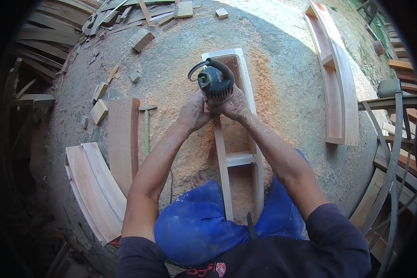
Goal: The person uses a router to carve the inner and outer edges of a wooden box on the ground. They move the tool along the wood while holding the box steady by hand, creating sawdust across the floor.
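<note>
A dark corded router (pixel 215 82) stands on the far part of a long pale wooden frame (pixel 240 160), which lies between my legs and has crossbars. My left hand (pixel 194 111) is closed around the router's left side, low down. Round its right side wraps my right hand (pixel 235 106), also closed. The router's base and bit are hidden under its body and my hands. Its cord loops at the upper left of the body. Wood shavings (pixel 264 88) cover the floor beside the frame, and flecks stick to my forearms.
Left of me lie a reddish board (pixel 121 139), a hammer (pixel 147 125) with a green handle and another pale frame (pixel 95 185). A third frame (pixel 331 78) lies at the right. Wood blocks (pixel 141 40) and offcuts are scattered far left. Bent strips (pixel 391 185) stand at the right edge.
</note>
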A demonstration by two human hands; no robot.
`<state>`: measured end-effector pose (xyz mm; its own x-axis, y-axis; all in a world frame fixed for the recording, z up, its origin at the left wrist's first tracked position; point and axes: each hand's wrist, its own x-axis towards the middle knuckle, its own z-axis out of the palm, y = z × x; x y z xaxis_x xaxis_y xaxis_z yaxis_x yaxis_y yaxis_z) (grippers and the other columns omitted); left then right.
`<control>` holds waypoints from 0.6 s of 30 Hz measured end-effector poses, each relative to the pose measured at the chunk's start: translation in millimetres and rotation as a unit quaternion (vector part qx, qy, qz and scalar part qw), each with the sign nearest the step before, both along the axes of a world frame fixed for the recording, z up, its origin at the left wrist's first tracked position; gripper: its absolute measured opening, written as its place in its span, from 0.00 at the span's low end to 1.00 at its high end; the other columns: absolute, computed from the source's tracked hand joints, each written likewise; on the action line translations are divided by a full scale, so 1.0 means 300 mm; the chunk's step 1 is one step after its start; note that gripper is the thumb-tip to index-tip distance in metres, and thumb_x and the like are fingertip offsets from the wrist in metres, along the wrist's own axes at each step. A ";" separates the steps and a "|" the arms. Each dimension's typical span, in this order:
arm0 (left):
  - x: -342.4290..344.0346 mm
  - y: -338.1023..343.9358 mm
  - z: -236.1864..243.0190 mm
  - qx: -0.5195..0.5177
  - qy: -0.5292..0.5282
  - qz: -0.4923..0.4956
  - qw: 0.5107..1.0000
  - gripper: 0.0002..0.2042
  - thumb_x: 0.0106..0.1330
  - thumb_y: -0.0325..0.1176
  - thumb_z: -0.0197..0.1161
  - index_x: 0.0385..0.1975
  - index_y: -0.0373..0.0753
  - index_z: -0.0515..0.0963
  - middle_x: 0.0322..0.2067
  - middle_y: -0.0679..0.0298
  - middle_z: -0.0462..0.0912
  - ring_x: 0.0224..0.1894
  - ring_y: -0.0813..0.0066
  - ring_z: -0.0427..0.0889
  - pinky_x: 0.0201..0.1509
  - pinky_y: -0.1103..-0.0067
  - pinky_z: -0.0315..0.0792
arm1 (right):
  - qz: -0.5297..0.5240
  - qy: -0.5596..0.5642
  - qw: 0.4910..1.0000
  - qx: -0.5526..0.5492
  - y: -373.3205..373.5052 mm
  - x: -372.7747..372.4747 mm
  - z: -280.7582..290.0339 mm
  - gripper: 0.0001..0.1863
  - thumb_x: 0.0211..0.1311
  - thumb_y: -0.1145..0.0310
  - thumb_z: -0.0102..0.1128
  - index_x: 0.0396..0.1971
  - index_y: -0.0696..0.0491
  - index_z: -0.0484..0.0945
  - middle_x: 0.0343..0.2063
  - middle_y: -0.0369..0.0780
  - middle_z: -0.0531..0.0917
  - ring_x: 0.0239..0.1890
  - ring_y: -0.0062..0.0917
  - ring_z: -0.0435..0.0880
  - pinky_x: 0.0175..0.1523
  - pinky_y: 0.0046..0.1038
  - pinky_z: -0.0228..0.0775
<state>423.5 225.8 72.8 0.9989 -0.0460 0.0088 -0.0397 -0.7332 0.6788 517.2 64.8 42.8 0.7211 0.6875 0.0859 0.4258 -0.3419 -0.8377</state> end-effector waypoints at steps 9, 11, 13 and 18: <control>-0.243 -0.116 0.009 -0.022 -0.020 -0.003 1.000 0.31 0.57 0.37 0.78 0.62 0.41 0.77 0.62 0.51 0.79 0.66 0.48 0.77 0.68 0.59 0.72 | -0.025 -0.040 0.993 0.107 -0.125 -0.249 0.088 0.44 0.46 0.58 0.80 0.66 0.46 0.72 0.56 0.44 0.80 0.59 0.40 0.80 0.66 0.36 0.74; -0.279 -0.140 -0.003 -0.007 -0.046 0.006 0.999 0.35 0.50 0.30 0.80 0.62 0.44 0.75 0.58 0.51 0.80 0.63 0.46 0.78 0.67 0.59 0.74 | 0.001 -0.022 0.990 0.142 -0.150 -0.283 0.118 0.43 0.46 0.60 0.80 0.66 0.42 0.74 0.55 0.42 0.81 0.58 0.41 0.81 0.66 0.38 0.74; -0.325 -0.165 0.004 -0.018 -0.010 0.028 0.999 0.34 0.49 0.30 0.80 0.61 0.44 0.76 0.57 0.51 0.81 0.61 0.46 0.79 0.64 0.59 0.76 | 0.022 0.000 0.987 0.160 -0.176 -0.308 0.130 0.42 0.45 0.59 0.81 0.65 0.41 0.76 0.55 0.42 0.81 0.58 0.41 0.81 0.65 0.38 0.74; -0.401 -0.233 0.022 0.003 -0.057 0.017 0.998 0.29 0.53 0.30 0.77 0.58 0.44 0.78 0.53 0.53 0.82 0.54 0.49 0.82 0.58 0.61 0.78 | 0.037 -0.001 0.994 0.104 -0.256 -0.376 0.121 0.38 0.44 0.65 0.87 0.59 0.48 0.78 0.58 0.44 0.80 0.63 0.39 0.80 0.68 0.39 0.74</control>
<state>303.1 155.9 79.3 0.9923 -0.0129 0.1229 -0.0922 -0.7391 0.6673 404.5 -12.0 79.1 0.6691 0.7058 0.2326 0.4445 -0.1293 -0.8864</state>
